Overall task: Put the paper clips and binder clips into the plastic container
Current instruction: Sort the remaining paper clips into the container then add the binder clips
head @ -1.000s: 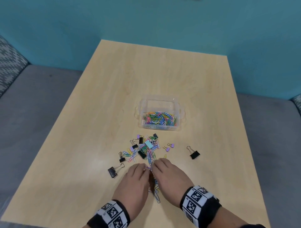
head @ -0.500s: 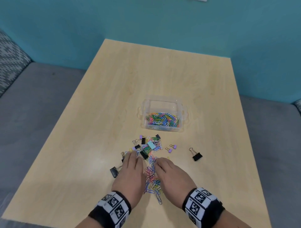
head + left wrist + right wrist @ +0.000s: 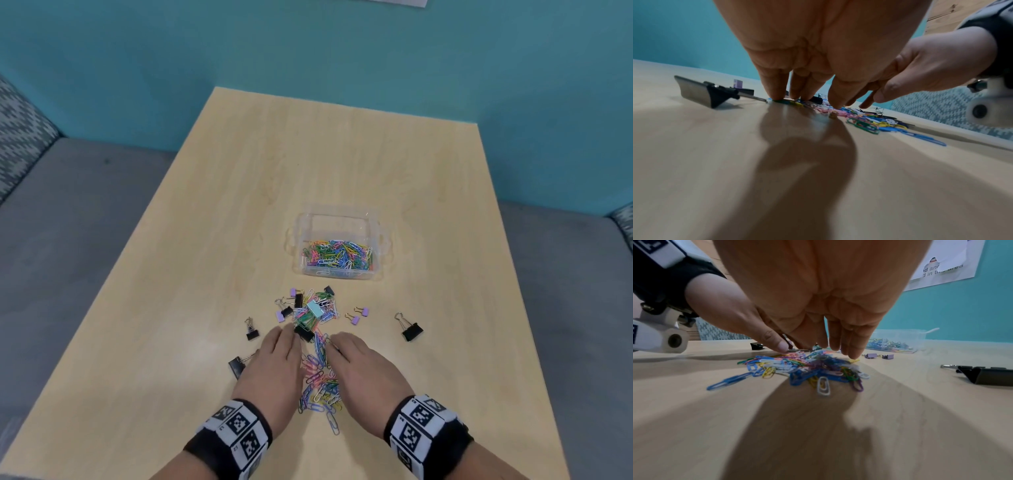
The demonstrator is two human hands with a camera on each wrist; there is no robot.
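Note:
A clear plastic container (image 3: 375, 236) holding colourful paper clips stands mid-table. In front of it lies a loose pile of paper clips (image 3: 320, 380) mixed with black, purple and teal binder clips (image 3: 314, 308). My left hand (image 3: 274, 359) lies flat on the pile's left side, fingertips (image 3: 777, 95) pressing the table. On the right side my right hand (image 3: 356, 366) mirrors it, straight fingers (image 3: 851, 347) down on the clips (image 3: 807, 369). Neither hand grips anything. A strip of paper clips shows between the two hands.
Stray black binder clips lie at the left (image 3: 237, 366), further left (image 3: 252, 333) and right (image 3: 412, 330); two purple ones (image 3: 359, 315) sit right of the pile. The wooden table (image 3: 325, 164) is ringed by a grey sofa and a teal wall.
Both hands have slid forward along the pile and spread apart, uncovering a strip of paper clips between them. The camera view has shifted slightly.

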